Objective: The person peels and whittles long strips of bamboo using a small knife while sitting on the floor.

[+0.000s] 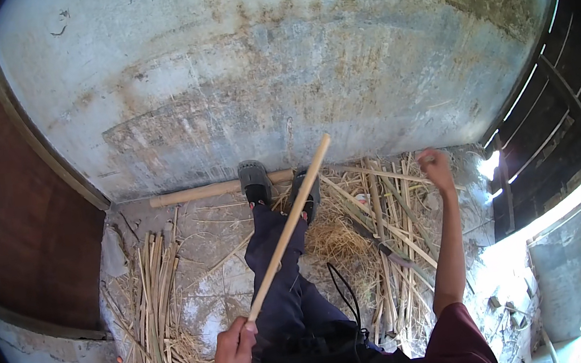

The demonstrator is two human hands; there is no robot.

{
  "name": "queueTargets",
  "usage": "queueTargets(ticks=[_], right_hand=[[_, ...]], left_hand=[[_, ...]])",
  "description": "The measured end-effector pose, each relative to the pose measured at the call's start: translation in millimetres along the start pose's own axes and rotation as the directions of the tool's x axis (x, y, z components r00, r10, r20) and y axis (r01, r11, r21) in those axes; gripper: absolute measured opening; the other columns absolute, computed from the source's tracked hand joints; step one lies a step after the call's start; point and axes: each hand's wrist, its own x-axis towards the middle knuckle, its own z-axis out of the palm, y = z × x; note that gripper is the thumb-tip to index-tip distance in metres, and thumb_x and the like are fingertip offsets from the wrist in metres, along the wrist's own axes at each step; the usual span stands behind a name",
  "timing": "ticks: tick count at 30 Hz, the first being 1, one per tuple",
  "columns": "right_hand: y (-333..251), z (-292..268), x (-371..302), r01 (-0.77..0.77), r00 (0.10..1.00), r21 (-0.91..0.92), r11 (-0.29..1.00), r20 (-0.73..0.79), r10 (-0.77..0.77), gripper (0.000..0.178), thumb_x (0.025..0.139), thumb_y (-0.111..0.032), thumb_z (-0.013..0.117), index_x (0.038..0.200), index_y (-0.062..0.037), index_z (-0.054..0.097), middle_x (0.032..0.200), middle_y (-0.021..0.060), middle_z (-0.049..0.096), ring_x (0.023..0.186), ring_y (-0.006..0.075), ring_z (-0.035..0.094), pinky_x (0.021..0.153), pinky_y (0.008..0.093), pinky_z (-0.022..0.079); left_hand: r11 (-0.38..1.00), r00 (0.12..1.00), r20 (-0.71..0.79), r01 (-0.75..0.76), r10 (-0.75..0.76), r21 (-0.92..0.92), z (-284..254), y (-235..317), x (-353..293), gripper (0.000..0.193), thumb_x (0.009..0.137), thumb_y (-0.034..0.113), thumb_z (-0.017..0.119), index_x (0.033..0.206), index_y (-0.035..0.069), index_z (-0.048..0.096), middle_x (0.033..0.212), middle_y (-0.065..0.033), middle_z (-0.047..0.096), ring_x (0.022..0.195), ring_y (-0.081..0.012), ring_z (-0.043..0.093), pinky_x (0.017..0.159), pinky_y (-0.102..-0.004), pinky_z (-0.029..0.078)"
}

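Note:
My left hand (233, 352) is closed round the lower end of a long pale bamboo strip (288, 231). The strip slants up and away to the right, across my legs, and its far end stands in front of the wall's foot. Out to the right, with the arm stretched forward, my right hand (435, 167) is curled closed above the loose strips. What it holds, if anything, I cannot make out. The right hand is well apart from the bamboo strip.
A round pole (198, 193) lies along the foot of the stained wall (277, 74), by my sandals (254, 180). Split strips (152, 307) are heaped at left; more strips (386, 271) and shavings (338, 241) lie at right. A brown door panel (32, 206) stands at far left.

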Motion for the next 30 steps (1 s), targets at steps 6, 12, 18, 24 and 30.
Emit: queueTargets(ticks=[6,12,18,24,30], right_hand=[[81.3,39.9,-61.1,0.123,0.990,-0.183,0.975,0.098,-0.106,0.009,0.099,-0.013,0.073,0.100,-0.0045,0.071,0.085,0.0015,0.070,0.066,0.0082,0.058,0.058,0.0286,0.046],[-76.2,90.8,-123.2,0.046,0.985,0.349,0.936,-0.169,0.015,0.017,0.105,-0.019,0.071,0.111,-0.0027,0.069,0.088,0.0062,0.074,0.080,0.0095,0.067,0.067,0.0292,0.047],[-171.3,95.8,-183.6,0.456,0.883,0.310,0.835,-0.277,-0.379,0.016,0.097,-0.008,0.081,0.108,-0.0039,0.071,0.084,0.0056,0.073,0.073,0.0131,0.068,0.063,0.0321,0.050],[-227.2,108.5,-208.3,0.774,0.623,0.135,0.618,0.008,-0.782,0.023,0.084,-0.009,0.092,0.101,-0.0088,0.075,0.072,0.0043,0.062,0.053,0.0219,0.061,0.045,0.0351,0.045],[-224.4,120.7,-210.2,0.826,0.555,0.115,0.551,0.003,-0.832,0.026,0.083,-0.016,0.094,0.103,-0.0124,0.078,0.073,0.0011,0.060,0.051,0.0165,0.059,0.043,0.0338,0.044]], left_hand=[[0.955,0.986,0.166,0.070,-0.023,-0.289,6.2,14.4,35.8,0.039,0.119,0.033,0.049,0.098,0.002,0.059,0.067,0.0007,0.048,0.058,-0.0074,0.043,0.053,-0.0274,0.038],[0.934,0.979,0.197,0.110,-0.044,-0.339,3.3,21.6,41.0,0.036,0.119,0.035,0.051,0.099,0.005,0.057,0.070,0.0050,0.044,0.057,-0.0038,0.037,0.050,-0.0238,0.032],[0.882,0.952,0.303,0.173,-0.036,-0.438,20.0,47.4,55.2,0.035,0.119,0.035,0.049,0.098,0.007,0.055,0.070,0.0065,0.040,0.055,-0.0025,0.035,0.045,-0.0219,0.028],[0.871,0.905,0.422,0.166,0.051,-0.463,22.8,61.4,59.3,0.041,0.120,0.039,0.045,0.097,0.007,0.055,0.071,0.0045,0.043,0.055,-0.0036,0.038,0.045,-0.0230,0.031],[0.860,0.878,0.469,0.162,0.099,-0.485,24.1,76.9,59.8,0.038,0.120,0.035,0.045,0.098,0.006,0.055,0.070,0.0043,0.043,0.056,-0.0042,0.039,0.048,-0.0223,0.033]])
